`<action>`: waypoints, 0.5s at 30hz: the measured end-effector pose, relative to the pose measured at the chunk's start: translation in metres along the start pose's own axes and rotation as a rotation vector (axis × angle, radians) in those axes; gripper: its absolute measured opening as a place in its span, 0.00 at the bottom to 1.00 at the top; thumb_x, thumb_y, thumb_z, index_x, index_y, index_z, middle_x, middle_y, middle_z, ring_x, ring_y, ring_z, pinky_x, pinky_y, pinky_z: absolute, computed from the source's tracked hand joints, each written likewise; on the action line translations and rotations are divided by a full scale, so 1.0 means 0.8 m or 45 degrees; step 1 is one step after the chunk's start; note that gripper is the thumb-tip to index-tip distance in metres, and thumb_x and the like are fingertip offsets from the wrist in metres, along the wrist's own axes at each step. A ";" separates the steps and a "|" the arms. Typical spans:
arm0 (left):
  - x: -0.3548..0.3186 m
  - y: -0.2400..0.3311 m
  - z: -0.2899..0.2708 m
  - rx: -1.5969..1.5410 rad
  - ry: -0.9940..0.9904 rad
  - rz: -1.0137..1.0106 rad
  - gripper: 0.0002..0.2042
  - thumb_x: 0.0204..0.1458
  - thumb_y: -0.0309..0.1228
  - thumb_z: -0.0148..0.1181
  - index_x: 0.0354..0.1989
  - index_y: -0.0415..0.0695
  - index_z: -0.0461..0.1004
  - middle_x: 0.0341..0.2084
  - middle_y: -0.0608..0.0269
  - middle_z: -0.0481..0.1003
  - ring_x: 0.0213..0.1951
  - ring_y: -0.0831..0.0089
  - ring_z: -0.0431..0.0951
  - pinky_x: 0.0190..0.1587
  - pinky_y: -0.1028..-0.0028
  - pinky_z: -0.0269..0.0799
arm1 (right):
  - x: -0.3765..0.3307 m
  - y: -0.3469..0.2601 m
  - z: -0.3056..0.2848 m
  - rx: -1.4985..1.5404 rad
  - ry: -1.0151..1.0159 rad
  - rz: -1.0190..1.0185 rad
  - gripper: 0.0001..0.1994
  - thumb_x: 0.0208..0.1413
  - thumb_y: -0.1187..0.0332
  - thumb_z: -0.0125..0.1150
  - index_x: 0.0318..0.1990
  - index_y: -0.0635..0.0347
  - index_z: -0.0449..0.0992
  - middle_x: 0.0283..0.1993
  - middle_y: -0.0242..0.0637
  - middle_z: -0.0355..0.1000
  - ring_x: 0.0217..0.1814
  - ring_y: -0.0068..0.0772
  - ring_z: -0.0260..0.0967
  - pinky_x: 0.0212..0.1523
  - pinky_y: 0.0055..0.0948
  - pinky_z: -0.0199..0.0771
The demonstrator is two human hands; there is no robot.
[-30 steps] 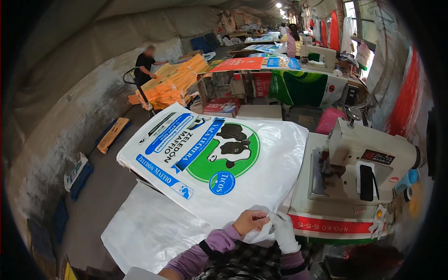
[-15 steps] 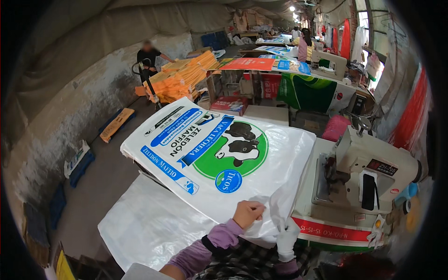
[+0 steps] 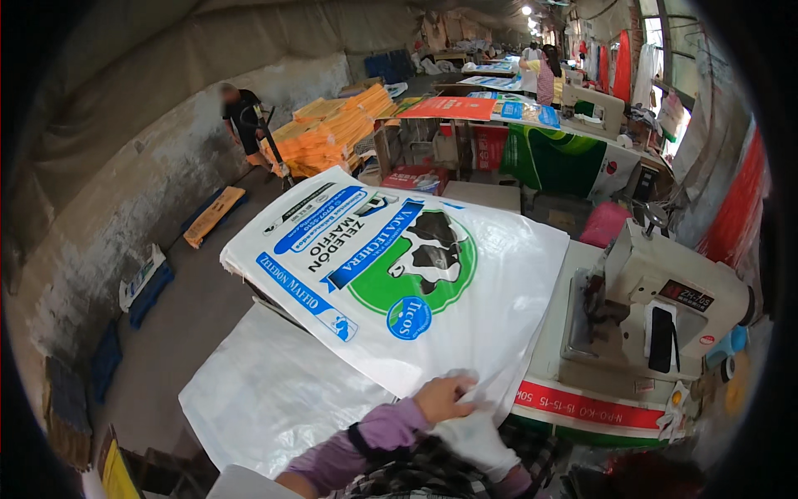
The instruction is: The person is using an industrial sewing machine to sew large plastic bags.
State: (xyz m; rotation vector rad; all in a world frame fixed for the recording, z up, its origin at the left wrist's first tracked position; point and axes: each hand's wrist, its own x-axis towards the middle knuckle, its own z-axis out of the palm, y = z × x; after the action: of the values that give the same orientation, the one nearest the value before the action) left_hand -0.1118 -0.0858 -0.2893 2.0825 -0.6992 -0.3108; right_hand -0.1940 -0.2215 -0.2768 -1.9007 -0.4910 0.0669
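Note:
A stack of white sacks [image 3: 507, 249] printed with a cow on a green circle and blue bands lies in front of me. At its near edge, my left hand [image 3: 445, 401], bare under a purple sleeve, is closed on the top sack with curled fingers. My right hand [image 3: 480, 442], in a white glove, is against the left one at the same edge. Its fingers look closed on the sack, partly covered by the left hand. A plain white sheet [image 3: 258, 382] hangs below the stack to the left.
A sewing machine [image 3: 665, 283] stands at right, with a black phone [image 3: 662, 337] on it. A red band [image 3: 582, 405] runs along the table's near edge. Orange bundles [image 3: 324, 133] sit ahead, near a person [image 3: 243, 125] by a hand cart. Blue pallets [image 3: 150, 291] line the left wall.
My right hand has moved left from the sack's corner, up against my left hand. The lifted fold there now lies flatter. The person by the orange bundles has shifted left and stands more upright.

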 end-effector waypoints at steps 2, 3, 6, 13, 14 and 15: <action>-0.040 0.032 -0.029 0.456 -0.263 -0.103 0.16 0.47 0.42 0.58 0.42 0.47 0.73 0.21 0.55 0.75 0.26 0.55 0.76 0.29 0.60 0.70 | -0.011 -0.003 0.030 -0.327 -0.241 -0.295 0.05 0.54 0.69 0.53 0.31 0.56 0.74 0.20 0.39 0.68 0.22 0.40 0.68 0.26 0.36 0.68; -0.069 0.031 -0.033 0.583 -0.263 -0.062 0.14 0.49 0.42 0.56 0.40 0.47 0.72 0.21 0.55 0.74 0.26 0.53 0.76 0.28 0.59 0.70 | -0.018 0.004 0.057 -0.493 -0.364 -0.374 0.05 0.55 0.69 0.52 0.33 0.57 0.73 0.27 0.41 0.70 0.28 0.43 0.70 0.30 0.38 0.69; -0.149 0.043 -0.053 0.445 -0.227 -0.274 0.12 0.52 0.40 0.55 0.40 0.48 0.72 0.18 0.57 0.73 0.23 0.54 0.75 0.27 0.60 0.70 | -0.011 -0.031 0.056 0.018 -0.528 -0.807 0.17 0.46 0.70 0.56 0.45 0.66 0.73 0.32 0.42 0.71 0.37 0.43 0.70 0.39 0.38 0.71; -0.250 0.116 -0.124 0.116 -0.223 -0.143 0.06 0.48 0.31 0.60 0.29 0.43 0.72 0.14 0.55 0.67 0.17 0.58 0.71 0.22 0.65 0.64 | 0.014 0.204 -0.064 -0.387 0.223 -0.195 0.17 0.57 0.63 0.51 0.50 0.62 0.71 0.55 0.44 0.67 0.57 0.41 0.64 0.58 0.33 0.62; -0.239 0.115 -0.123 0.120 -0.145 0.097 0.06 0.49 0.31 0.60 0.30 0.44 0.72 0.14 0.56 0.66 0.17 0.59 0.69 0.21 0.66 0.63 | 0.011 0.263 -0.110 -0.351 0.666 -0.173 0.17 0.57 0.64 0.51 0.50 0.62 0.70 0.55 0.45 0.67 0.57 0.41 0.63 0.57 0.33 0.62; -0.227 0.113 -0.121 0.116 -0.071 0.337 0.06 0.50 0.31 0.59 0.31 0.44 0.72 0.15 0.56 0.65 0.16 0.61 0.68 0.21 0.67 0.62 | 0.019 0.312 -0.154 -0.312 1.115 -0.151 0.16 0.56 0.65 0.51 0.50 0.63 0.70 0.55 0.45 0.66 0.57 0.42 0.63 0.57 0.34 0.63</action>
State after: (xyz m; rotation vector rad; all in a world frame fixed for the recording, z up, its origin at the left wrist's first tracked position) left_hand -0.2467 0.0465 -0.1673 2.0420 -1.0273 -0.1916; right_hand -0.0704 -0.3985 -0.4527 -1.9112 -0.0029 -0.9004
